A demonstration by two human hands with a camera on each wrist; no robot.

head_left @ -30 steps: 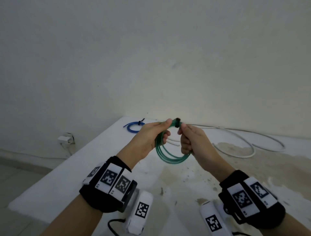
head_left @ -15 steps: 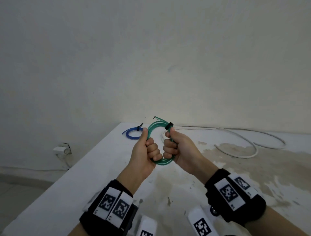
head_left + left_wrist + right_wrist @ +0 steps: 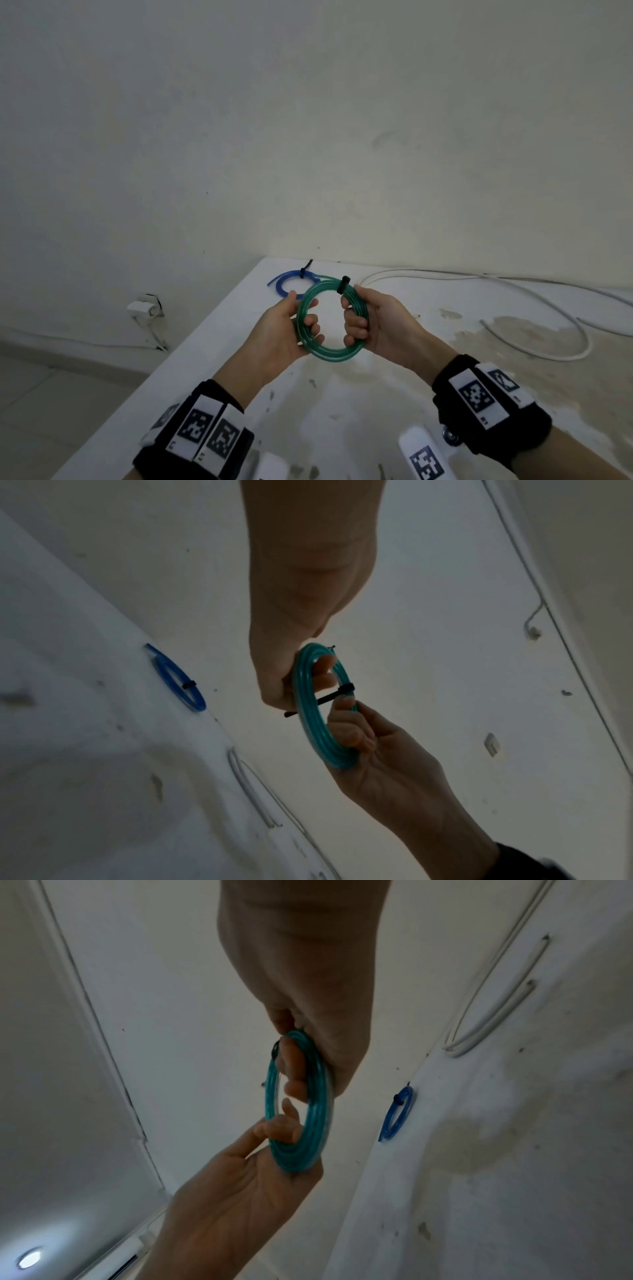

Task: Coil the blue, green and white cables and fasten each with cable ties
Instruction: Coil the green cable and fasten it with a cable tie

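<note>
Green cable (image 3: 331, 322) is a multi-turn coil, held up off the worktop (image 3: 219, 349) between my two hands, coil roughly upright, its opening facing me

Going left to right in the head view:

- wall socket (image 3: 143, 309) low on the wall, left of the worktop, thin wire trailing down from it along the floor line
- blue cable (image 3: 291, 286) already coiled, lying flat at the far left corner of the worktop, black tie (image 3: 303, 273) cinched on its far side, tie tail sticking up. One loose blue end pokes out to the left
- left hand (image 3: 281, 332) grips the left arc of the green coil, fingers curled through the opening, thumb on the outside
- black cable tie (image 3: 343, 285) wraps the top of the green coil, just left of my right thumb. In the left wrist view its tail sticks out sideways past the coil, untrimmed
- right hand (image 3: 376, 325) grips the right arc, fingers curled through from the far side, thumb up by the tie
- white cable (image 3: 534, 308) still loose, sprawled in wide loops over the far right of the worktop, no tie on it that I can see
- worktop surface on the right and centre is stained brownish, with dark specks

Both wrists carry black bands with printed square markers

The green coil does not touch the blue one; it only overlaps it in the head view
</note>
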